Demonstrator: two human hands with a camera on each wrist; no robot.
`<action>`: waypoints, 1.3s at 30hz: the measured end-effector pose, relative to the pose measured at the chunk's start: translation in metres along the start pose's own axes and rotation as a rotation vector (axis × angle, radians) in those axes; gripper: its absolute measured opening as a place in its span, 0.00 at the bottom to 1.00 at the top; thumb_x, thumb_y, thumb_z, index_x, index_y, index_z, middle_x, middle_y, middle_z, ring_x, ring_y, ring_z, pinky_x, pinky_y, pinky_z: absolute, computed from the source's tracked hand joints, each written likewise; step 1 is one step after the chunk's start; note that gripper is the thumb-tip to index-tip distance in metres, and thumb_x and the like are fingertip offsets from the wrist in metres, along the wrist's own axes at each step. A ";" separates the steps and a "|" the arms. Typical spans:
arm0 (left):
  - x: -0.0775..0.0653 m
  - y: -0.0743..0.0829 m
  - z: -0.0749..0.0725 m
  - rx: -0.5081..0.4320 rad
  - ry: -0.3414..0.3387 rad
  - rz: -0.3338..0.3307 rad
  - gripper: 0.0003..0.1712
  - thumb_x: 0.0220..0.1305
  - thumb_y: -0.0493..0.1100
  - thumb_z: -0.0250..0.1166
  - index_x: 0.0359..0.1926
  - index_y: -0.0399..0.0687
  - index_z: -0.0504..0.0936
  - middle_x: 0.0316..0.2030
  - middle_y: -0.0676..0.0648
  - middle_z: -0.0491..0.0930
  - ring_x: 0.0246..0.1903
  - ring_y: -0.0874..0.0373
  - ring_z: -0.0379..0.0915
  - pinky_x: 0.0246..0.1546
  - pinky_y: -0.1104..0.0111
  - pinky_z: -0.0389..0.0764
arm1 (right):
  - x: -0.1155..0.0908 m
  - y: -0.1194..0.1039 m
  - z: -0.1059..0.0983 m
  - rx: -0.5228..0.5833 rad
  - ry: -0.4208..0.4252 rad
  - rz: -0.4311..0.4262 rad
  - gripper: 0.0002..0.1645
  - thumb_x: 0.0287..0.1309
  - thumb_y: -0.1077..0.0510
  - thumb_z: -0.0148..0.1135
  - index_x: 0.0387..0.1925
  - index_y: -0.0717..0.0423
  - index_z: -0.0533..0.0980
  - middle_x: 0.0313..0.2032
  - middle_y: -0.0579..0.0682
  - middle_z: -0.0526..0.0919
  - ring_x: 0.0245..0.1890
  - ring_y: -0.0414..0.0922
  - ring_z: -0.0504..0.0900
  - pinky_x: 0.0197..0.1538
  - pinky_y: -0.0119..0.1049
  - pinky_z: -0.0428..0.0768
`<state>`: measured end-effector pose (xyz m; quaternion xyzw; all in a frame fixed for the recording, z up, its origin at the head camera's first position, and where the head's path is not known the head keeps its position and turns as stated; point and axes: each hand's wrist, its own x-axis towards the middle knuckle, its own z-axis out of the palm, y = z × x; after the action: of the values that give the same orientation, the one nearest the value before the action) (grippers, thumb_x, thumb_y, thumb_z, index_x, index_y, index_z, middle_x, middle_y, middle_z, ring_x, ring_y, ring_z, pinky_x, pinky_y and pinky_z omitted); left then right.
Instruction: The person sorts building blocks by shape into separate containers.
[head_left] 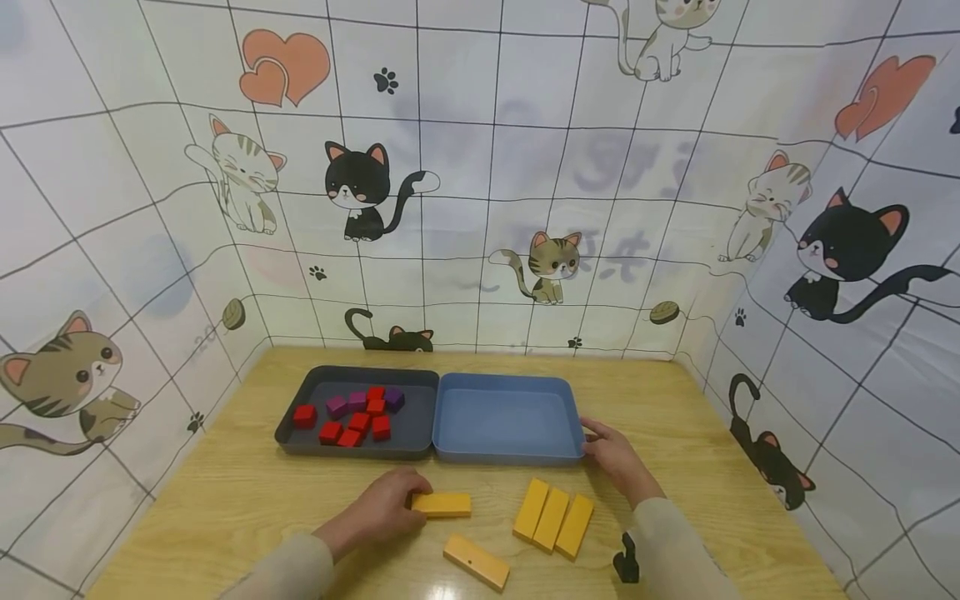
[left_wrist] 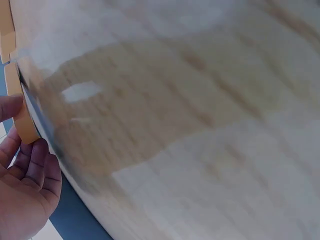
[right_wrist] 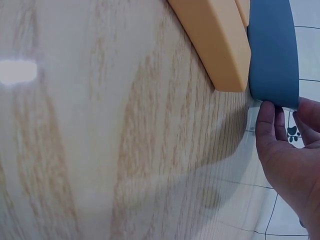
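My left hand [head_left: 386, 507] pinches the left end of a yellow block [head_left: 448, 505] lying in front of the trays. In the left wrist view, the thumb is on one face of that block [left_wrist: 26, 120] and fingertips are at its end. Over at the right edge of the blue tray [head_left: 510, 452], my right hand [head_left: 617, 460] holds the rim between thumb and fingers. The right wrist view shows this grip at the corner of the tray wall [right_wrist: 274, 55]. Nothing lies inside the blue tray.
Left of the blue tray, touching it, a dark grey tray [head_left: 322, 386] holds several red cubes [head_left: 360, 422] and purple cubes [head_left: 337, 406]. Another yellow block [head_left: 476, 562] lies nearer me. Three yellow blocks [head_left: 551, 518] lie side by side, near a small black object [head_left: 626, 560].
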<state>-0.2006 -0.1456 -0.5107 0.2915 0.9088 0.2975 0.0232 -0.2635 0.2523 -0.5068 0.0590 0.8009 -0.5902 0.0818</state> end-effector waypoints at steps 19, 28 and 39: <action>0.019 0.010 -0.019 -0.075 0.052 -0.010 0.16 0.51 0.35 0.72 0.44 0.40 0.84 0.37 0.53 0.76 0.38 0.57 0.72 0.41 0.62 0.77 | -0.002 -0.003 -0.002 -0.014 0.018 0.009 0.33 0.66 0.71 0.47 0.72 0.68 0.59 0.64 0.75 0.65 0.62 0.63 0.68 0.66 0.56 0.65; 0.044 0.017 -0.027 -0.072 0.091 -0.037 0.15 0.54 0.36 0.72 0.45 0.41 0.84 0.36 0.52 0.75 0.35 0.58 0.70 0.37 0.65 0.75 | 0.000 -0.007 0.002 -0.002 -0.001 -0.023 0.33 0.66 0.71 0.47 0.72 0.69 0.58 0.64 0.76 0.64 0.63 0.64 0.68 0.65 0.56 0.65; 0.095 0.025 -0.025 -0.081 0.098 -0.065 0.17 0.56 0.38 0.69 0.48 0.40 0.85 0.38 0.49 0.76 0.37 0.56 0.70 0.41 0.61 0.75 | -0.002 -0.003 0.000 0.002 -0.002 -0.009 0.33 0.65 0.72 0.47 0.72 0.69 0.58 0.63 0.76 0.65 0.62 0.64 0.69 0.65 0.56 0.66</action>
<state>-0.2716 -0.0907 -0.4637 0.2457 0.9051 0.3472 0.0004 -0.2623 0.2512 -0.5038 0.0551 0.8005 -0.5915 0.0799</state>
